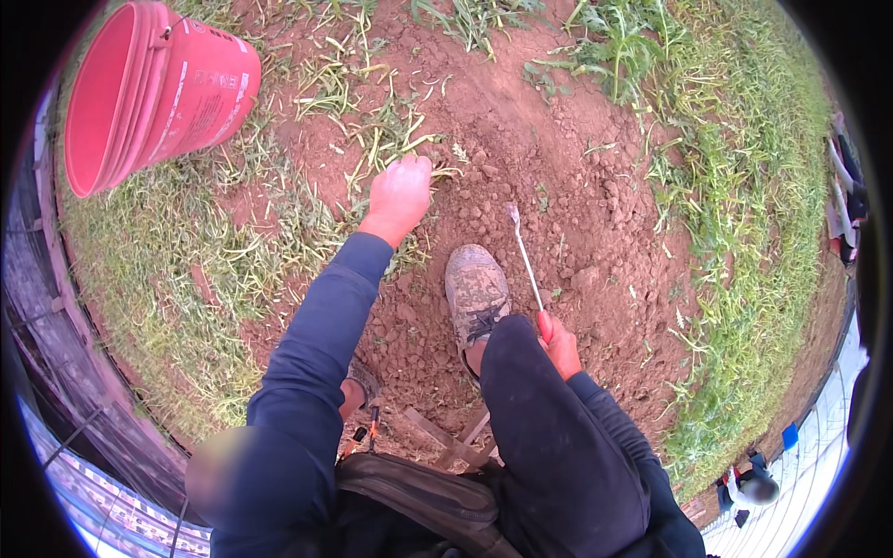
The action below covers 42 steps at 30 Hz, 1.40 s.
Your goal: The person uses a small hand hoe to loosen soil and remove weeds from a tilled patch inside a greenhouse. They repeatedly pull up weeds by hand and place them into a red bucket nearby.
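My left hand [400,193] is stretched out low over the soil, beside cut green stems [391,139]; its fingers point down and away, and whether they pinch a stem is hidden. My right hand [562,347], next to my right knee, is closed around the red handle of a hand tool [527,261]. The tool's thin metal shaft points away from me and ends in a small soil-covered head, over loose reddish-brown clods [593,230]. Between my hands stands my dirty lace-up shoe [478,286].
A red plastic bucket [230,91] lies tilted at the upper left, its opening facing left. Cut stems cover the ground at left; leafy green plants [725,230] line the right. Wooden slats [446,436] show beneath me. Another person [753,488] is far off at the lower right.
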Each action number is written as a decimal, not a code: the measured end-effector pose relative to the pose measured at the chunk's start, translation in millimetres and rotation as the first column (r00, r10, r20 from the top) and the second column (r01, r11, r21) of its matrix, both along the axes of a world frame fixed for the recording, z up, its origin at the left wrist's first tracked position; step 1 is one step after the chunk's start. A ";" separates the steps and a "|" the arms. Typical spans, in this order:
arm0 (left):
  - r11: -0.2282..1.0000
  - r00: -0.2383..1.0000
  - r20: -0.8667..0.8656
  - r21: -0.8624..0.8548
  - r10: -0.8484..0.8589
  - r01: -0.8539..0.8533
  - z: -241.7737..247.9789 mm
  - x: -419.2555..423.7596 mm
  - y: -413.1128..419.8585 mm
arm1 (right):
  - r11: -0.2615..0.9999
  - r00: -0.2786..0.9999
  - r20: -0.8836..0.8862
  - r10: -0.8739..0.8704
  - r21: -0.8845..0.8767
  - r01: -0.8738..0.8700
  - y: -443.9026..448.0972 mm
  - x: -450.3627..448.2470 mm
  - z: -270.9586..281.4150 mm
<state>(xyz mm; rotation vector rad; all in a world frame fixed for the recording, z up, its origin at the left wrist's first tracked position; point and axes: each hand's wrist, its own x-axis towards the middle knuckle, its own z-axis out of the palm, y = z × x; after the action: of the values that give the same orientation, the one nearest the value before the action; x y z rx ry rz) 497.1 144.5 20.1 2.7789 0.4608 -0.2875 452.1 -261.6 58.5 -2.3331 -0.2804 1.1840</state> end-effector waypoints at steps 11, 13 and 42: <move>0.985 0.980 -0.133 -0.060 0.150 -0.159 13.0 43.6 -0.9 | 0.996 0.976 0.219 0.013 0.078 -0.031 142.3 102.7 -24.6; 0.984 0.979 -0.142 -0.081 0.147 -0.159 5.2 38.1 3.9 | 0.995 0.976 0.199 0.084 0.035 -0.093 145.6 100.9 -34.8; 0.811 0.850 -0.038 -0.281 0.525 -0.514 22.3 -40.1 24.2 | 0.986 0.983 0.083 -0.162 0.042 0.159 66.3 27.0 -8.9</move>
<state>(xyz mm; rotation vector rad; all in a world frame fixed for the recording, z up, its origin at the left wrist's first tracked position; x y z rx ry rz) 457.0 168.6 42.3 2.2623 1.0546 -0.1475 479.1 -195.3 49.6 -2.3309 -0.1377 0.9957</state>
